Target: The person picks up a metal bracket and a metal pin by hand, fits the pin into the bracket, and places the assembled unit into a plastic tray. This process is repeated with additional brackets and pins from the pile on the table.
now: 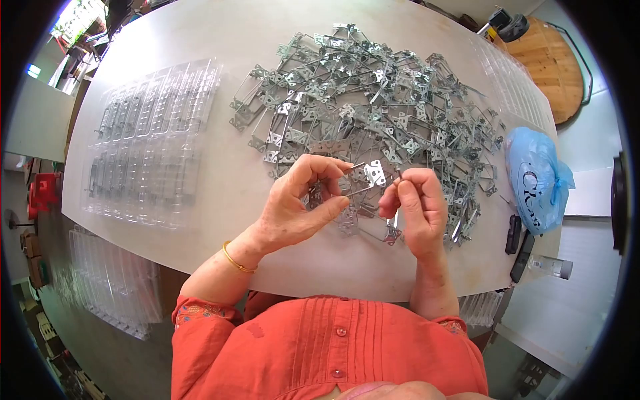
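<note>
My left hand [293, 207] is closed on a shiny metal bracket [375, 173], a punched plate with thin rods running back between my fingers and thumb. Close to its right, my right hand [420, 207] is pinched with thumb and forefinger together. A small dark metal tip [399, 174] sticks up from this pinch; the rest of it is hidden. Both hands are raised over the near side of a large heap of similar metal brackets [393, 87], which lie tangled on the white table [320, 270].
Clear plastic trays [150, 140] lie on the left of the table, with more at the far right [510, 83]. A blue plastic bag [537, 180], black objects [517, 250] and a clear bottle [552, 267] are at the right edge. Other trays [117, 280] stand below at left.
</note>
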The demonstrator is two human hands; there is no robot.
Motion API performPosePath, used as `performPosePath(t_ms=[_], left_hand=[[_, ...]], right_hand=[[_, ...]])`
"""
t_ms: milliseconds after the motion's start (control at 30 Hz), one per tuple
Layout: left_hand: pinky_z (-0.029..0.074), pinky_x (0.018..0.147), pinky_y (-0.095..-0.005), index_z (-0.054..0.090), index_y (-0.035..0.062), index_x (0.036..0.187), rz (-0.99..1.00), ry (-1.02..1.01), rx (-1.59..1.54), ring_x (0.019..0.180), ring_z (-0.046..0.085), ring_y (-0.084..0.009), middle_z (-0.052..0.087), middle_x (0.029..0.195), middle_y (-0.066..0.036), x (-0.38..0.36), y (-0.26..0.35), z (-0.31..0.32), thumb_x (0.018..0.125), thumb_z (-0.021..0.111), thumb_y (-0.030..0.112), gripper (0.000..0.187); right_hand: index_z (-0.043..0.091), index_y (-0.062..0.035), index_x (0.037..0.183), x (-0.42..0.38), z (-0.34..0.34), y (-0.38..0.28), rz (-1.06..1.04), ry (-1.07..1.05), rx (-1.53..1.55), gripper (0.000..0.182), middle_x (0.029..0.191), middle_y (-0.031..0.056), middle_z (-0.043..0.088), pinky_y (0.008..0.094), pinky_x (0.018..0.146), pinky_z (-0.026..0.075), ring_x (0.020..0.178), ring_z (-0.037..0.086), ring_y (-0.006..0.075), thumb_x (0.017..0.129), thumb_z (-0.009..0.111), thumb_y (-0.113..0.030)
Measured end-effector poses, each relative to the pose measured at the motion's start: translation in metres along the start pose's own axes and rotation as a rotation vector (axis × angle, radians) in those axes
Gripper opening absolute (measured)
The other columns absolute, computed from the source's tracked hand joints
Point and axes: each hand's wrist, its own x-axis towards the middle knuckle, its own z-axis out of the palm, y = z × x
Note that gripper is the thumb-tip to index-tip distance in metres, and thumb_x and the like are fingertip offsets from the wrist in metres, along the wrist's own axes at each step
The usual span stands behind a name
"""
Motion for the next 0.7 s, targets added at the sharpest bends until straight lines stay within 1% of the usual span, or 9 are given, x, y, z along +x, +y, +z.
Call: performPosePath(t_ms=[67, 133, 267, 367, 433, 467, 533, 667, 700], left_hand=[[0.052, 0.082, -0.0279, 0.056, 0.0008, 0.115, 0.022, 0.011, 0.032, 0.092, 0.061, -0.0104, 0.064, 0.128, -0.014, 0.0005, -0.0003, 0.001, 0.088, 0.075, -0.005, 0.034], [0.053, 0.077, -0.0267, 0.058, 0.0023, 0.117, 0.156, -0.036, 0.32, 0.089, 0.063, -0.0111, 0.066, 0.126, -0.012, -0.0004, 0.0006, 0.0014, 0.085, 0.078, -0.003, 0.038], [0.054, 0.074, -0.0281, 0.06, 0.0035, 0.118, 0.182, -0.045, 0.29, 0.084, 0.063, -0.0153, 0.068, 0.12, -0.008, -0.0012, -0.0012, 0.0062, 0.081, 0.08, -0.001, 0.042], [0.055, 0.079, -0.031, 0.06, 0.0033, 0.12, 0.122, -0.055, 0.312, 0.089, 0.064, -0.0179, 0.067, 0.121, -0.009, -0.0002, 0.0026, 0.0047, 0.082, 0.08, 0.0, 0.044], [0.055, 0.085, -0.0342, 0.06, 0.0025, 0.122, 0.186, -0.009, 0.266, 0.098, 0.064, -0.0212, 0.066, 0.12, -0.011, 0.0017, 0.0035, 0.0056, 0.083, 0.079, 0.0, 0.043], [0.055, 0.085, -0.0342, 0.06, 0.0025, 0.122, 0.186, -0.005, 0.269, 0.098, 0.064, -0.0212, 0.066, 0.12, -0.011, 0.0021, 0.0035, 0.0058, 0.083, 0.079, 0.0, 0.043], [0.053, 0.094, -0.0366, 0.06, 0.0015, 0.12, 0.215, 0.077, 0.319, 0.111, 0.065, -0.0241, 0.067, 0.124, -0.014, 0.0028, 0.0031, 0.0056, 0.087, 0.075, -0.001, 0.037], [0.053, 0.093, -0.0376, 0.063, 0.0011, 0.113, 0.246, 0.123, 0.424, 0.11, 0.065, -0.0273, 0.067, 0.119, -0.015, 0.0028, -0.0041, -0.0017, 0.088, 0.072, -0.002, 0.027], [0.053, 0.092, -0.0374, 0.064, 0.0013, 0.109, 0.221, 0.108, 0.381, 0.108, 0.065, -0.0278, 0.067, 0.115, -0.015, 0.0029, -0.0051, -0.0013, 0.088, 0.072, -0.002, 0.022]], right_hand=[[0.058, -0.0027, 0.112, -0.0013, 0.0022, -0.0008, -0.027, 0.046, 0.075, 0.008, 0.085, 0.0049, 0.07, 0.0218, 0.059, 0.051, 0.067, 0.062, 0.0064, 0.106, 0.058, -0.008], [0.058, -0.0033, 0.113, -0.0046, 0.0024, 0.0038, -0.089, 0.016, -0.005, 0.009, 0.093, 0.0072, 0.072, 0.0231, 0.062, 0.054, 0.072, 0.065, 0.0079, 0.107, 0.058, -0.009], [0.058, -0.0031, 0.114, -0.0058, 0.0058, 0.0029, -0.072, -0.064, -0.064, 0.01, 0.095, 0.0076, 0.072, 0.0236, 0.065, 0.056, 0.073, 0.067, 0.0087, 0.107, 0.057, -0.009], [0.058, -0.0023, 0.114, -0.0063, 0.0064, 0.0031, -0.07, -0.042, -0.126, 0.01, 0.096, 0.0077, 0.072, 0.0235, 0.066, 0.056, 0.074, 0.068, 0.0095, 0.107, 0.057, -0.01], [0.058, -0.0015, 0.114, -0.006, 0.0062, 0.0033, -0.059, 0.038, -0.083, 0.011, 0.095, 0.008, 0.071, 0.0233, 0.066, 0.056, 0.074, 0.068, 0.0096, 0.107, 0.057, -0.01], [0.058, -0.0015, 0.114, -0.0057, 0.0059, 0.0033, -0.06, 0.034, -0.081, 0.011, 0.095, 0.008, 0.071, 0.0233, 0.066, 0.056, 0.074, 0.068, 0.0096, 0.107, 0.057, -0.01], [0.058, -0.001, 0.114, -0.0038, 0.0052, 0.0037, -0.078, 0.111, -0.079, 0.011, 0.095, 0.0083, 0.071, 0.0233, 0.066, 0.056, 0.075, 0.068, 0.0098, 0.107, 0.057, -0.01], [0.057, -0.0014, 0.113, -0.0041, 0.0068, 0.0026, -0.111, 0.149, -0.108, 0.009, 0.094, 0.0076, 0.07, 0.0238, 0.066, 0.055, 0.074, 0.067, 0.01, 0.107, 0.056, -0.008], [0.057, -0.0013, 0.113, -0.0047, 0.0073, 0.0029, -0.109, 0.154, -0.125, 0.009, 0.093, 0.0074, 0.069, 0.024, 0.066, 0.055, 0.074, 0.067, 0.0102, 0.107, 0.055, -0.008]])
